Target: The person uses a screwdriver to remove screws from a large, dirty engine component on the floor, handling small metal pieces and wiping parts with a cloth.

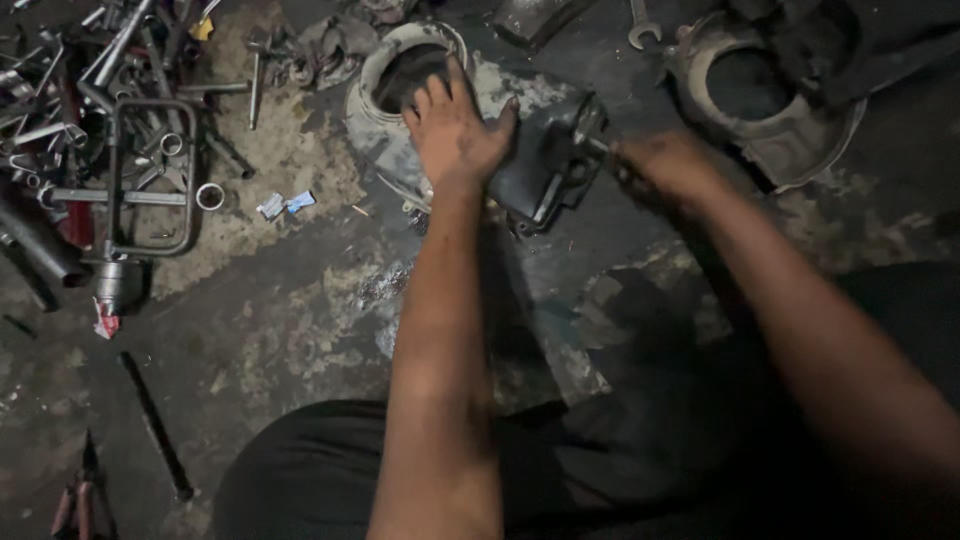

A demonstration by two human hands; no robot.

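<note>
- Left hand: fingers spread flat, pressing on dark cast-metal housing lying on the floor.
- Right hand: fingers hidden at housing's right end; grip cannot be told.
- Round metal casing, hollow, beyond left fingertips.
- Steel tool pile, far left of the fingers.
</note>
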